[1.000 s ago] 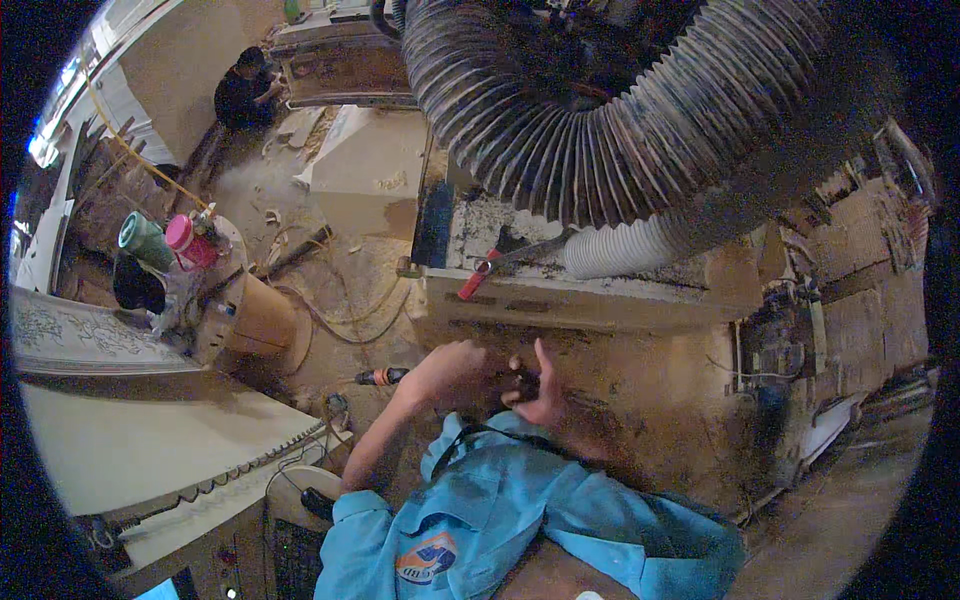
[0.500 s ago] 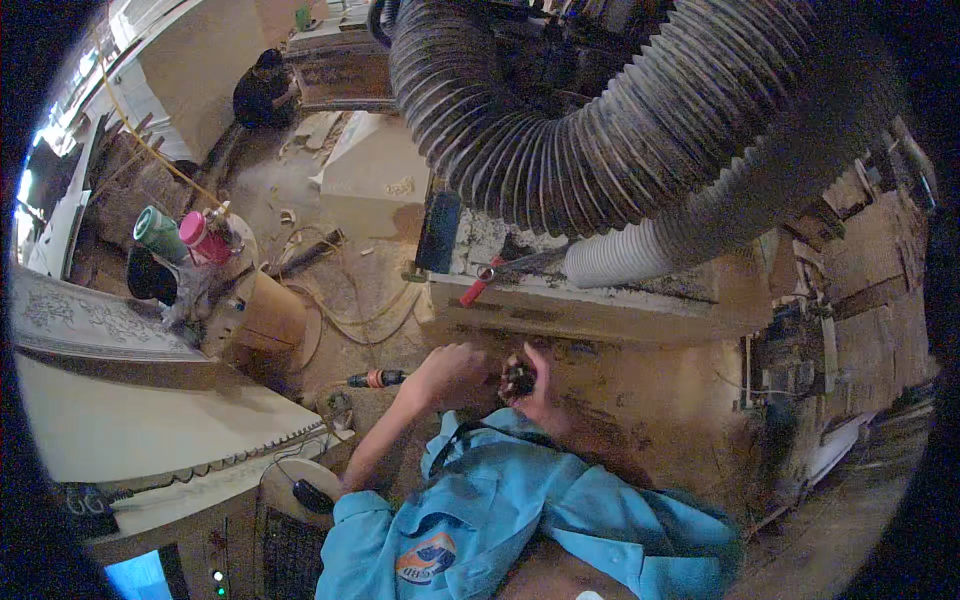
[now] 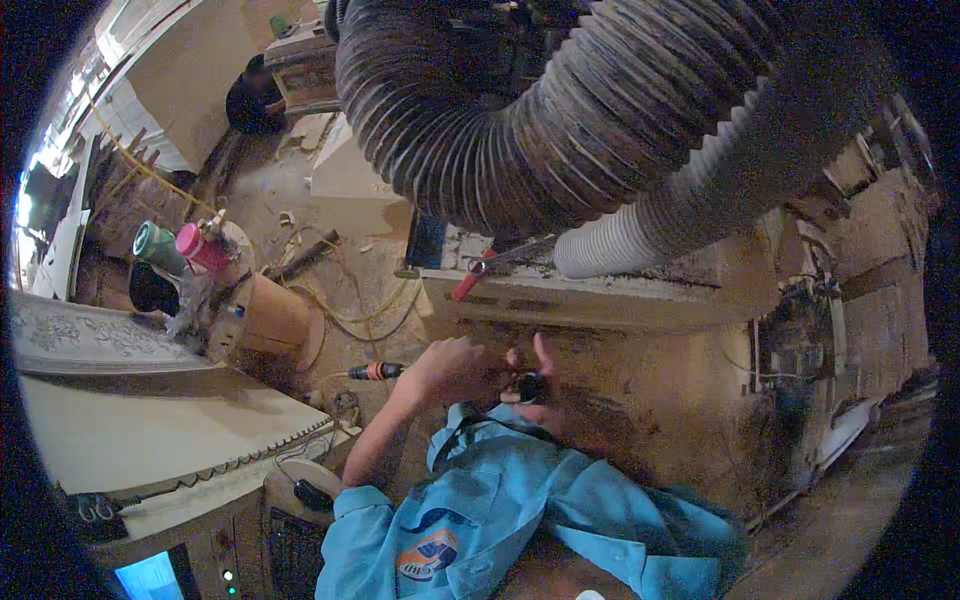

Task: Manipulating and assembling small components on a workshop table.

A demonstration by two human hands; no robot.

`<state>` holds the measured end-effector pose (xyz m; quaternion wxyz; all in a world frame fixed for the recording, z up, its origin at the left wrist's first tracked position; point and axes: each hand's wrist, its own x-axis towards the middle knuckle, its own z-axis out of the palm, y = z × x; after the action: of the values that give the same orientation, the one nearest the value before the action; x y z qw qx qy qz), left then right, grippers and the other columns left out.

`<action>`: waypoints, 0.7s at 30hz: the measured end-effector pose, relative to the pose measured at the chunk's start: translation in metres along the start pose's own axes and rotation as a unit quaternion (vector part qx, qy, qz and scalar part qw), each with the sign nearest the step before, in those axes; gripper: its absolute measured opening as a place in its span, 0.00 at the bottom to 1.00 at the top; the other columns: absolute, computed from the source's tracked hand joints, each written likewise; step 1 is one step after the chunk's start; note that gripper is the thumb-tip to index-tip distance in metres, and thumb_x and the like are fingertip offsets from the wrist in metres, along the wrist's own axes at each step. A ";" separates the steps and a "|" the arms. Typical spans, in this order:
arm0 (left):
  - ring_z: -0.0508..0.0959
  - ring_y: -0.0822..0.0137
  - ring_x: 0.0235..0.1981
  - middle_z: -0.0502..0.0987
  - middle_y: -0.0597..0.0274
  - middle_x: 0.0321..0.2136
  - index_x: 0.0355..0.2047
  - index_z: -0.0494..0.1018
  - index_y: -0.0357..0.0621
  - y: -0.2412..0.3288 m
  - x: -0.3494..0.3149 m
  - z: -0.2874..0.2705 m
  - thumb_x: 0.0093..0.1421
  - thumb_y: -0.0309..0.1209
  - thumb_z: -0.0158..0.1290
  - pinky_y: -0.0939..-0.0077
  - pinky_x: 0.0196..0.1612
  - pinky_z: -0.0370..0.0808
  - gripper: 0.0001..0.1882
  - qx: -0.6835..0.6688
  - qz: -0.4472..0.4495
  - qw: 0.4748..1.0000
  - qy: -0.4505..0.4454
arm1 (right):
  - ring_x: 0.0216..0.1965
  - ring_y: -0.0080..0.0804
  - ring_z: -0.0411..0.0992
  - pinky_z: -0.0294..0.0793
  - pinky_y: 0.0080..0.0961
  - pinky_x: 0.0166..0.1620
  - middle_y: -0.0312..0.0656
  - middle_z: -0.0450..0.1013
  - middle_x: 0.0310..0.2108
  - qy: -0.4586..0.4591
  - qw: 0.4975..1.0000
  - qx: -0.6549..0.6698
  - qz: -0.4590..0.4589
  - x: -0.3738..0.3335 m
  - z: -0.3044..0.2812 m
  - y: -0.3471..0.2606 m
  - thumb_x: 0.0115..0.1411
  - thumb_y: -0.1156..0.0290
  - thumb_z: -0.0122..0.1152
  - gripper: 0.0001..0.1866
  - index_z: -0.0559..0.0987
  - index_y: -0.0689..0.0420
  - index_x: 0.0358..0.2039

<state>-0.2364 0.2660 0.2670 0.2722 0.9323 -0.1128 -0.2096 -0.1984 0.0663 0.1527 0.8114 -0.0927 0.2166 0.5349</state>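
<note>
Black piece (image 3: 529,388) below-right of the red handle (image 3: 465,287)

Left of the handle stands a pink container (image 3: 203,248); below-left, an orange-and-black tool (image 3: 377,371). Directly below, my left hand (image 3: 448,366) curls, contents hidden; below-right, my right hand (image 3: 551,400) grips the piece, thumb raised.

A workshop, clearly: fat ribbed hose (image 3: 490,170) looping across the top, patterned board (image 3: 100,322) at far left, scraps (image 3: 313,131) littering the dusty floor (image 3: 262,188), upper left!
</note>
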 end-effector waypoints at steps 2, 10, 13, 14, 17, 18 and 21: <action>0.79 0.46 0.30 0.78 0.48 0.25 0.31 0.78 0.49 0.003 0.003 -0.002 0.56 0.45 0.50 0.53 0.34 0.77 0.15 0.004 0.004 1.000 -0.007 | 0.24 0.37 0.70 0.67 0.30 0.22 0.40 0.71 0.24 0.095 0.993 -0.061 -0.026 -0.003 -0.004 0.006 0.59 0.34 0.40 0.33 0.73 0.55 0.25; 0.78 0.45 0.31 0.78 0.47 0.25 0.31 0.78 0.49 0.015 -0.002 -0.006 0.56 0.48 0.51 0.53 0.36 0.76 0.17 -0.038 -0.008 0.999 -0.006 | 0.24 0.35 0.70 0.68 0.28 0.23 0.42 0.73 0.28 -0.037 0.999 -0.003 0.003 -0.003 -0.025 -0.001 0.61 0.35 0.37 0.35 0.75 0.57 0.28; 0.78 0.44 0.30 0.78 0.45 0.25 0.31 0.77 0.47 0.011 -0.001 0.000 0.57 0.47 0.50 0.52 0.35 0.76 0.18 -0.057 0.010 0.998 0.035 | 0.24 0.35 0.70 0.69 0.28 0.23 0.42 0.74 0.28 0.121 0.976 -0.157 -0.094 -0.003 -0.025 -0.001 0.60 0.34 0.35 0.36 0.76 0.57 0.30; 0.78 0.44 0.29 0.77 0.44 0.25 0.31 0.77 0.46 0.009 0.002 0.002 0.57 0.47 0.49 0.51 0.34 0.76 0.18 -0.043 0.018 0.999 0.024 | 0.23 0.35 0.70 0.69 0.28 0.23 0.41 0.74 0.27 0.032 0.994 -0.099 -0.041 -0.004 -0.024 -0.002 0.60 0.34 0.35 0.36 0.76 0.57 0.30; 0.78 0.44 0.27 0.77 0.43 0.24 0.30 0.77 0.44 0.005 0.004 0.010 0.58 0.47 0.48 0.50 0.32 0.75 0.19 -0.040 0.034 0.998 0.029 | 0.22 0.34 0.70 0.69 0.28 0.22 0.40 0.73 0.26 -0.056 0.997 -0.053 0.001 -0.003 -0.020 0.000 0.60 0.34 0.37 0.35 0.76 0.56 0.30; 0.78 0.43 0.27 0.77 0.43 0.24 0.30 0.77 0.44 0.004 0.005 0.011 0.59 0.48 0.47 0.50 0.31 0.75 0.20 -0.049 0.046 0.997 0.047 | 0.21 0.33 0.70 0.68 0.27 0.22 0.39 0.73 0.25 -0.058 0.996 -0.069 -0.016 -0.003 -0.018 0.000 0.59 0.33 0.38 0.35 0.76 0.56 0.30; 0.78 0.43 0.27 0.77 0.44 0.23 0.30 0.76 0.43 0.002 0.004 0.010 0.59 0.48 0.47 0.51 0.31 0.75 0.20 -0.023 0.032 0.999 0.010 | 0.21 0.31 0.69 0.68 0.27 0.21 0.39 0.73 0.25 0.206 0.940 -0.242 -0.122 0.002 -0.017 0.002 0.57 0.33 0.43 0.34 0.76 0.55 0.31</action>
<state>-0.2380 0.2584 0.2591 0.3017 0.9237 -0.1348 -0.1939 -0.2035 0.0626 0.1369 0.7613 -0.4202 0.2303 0.4369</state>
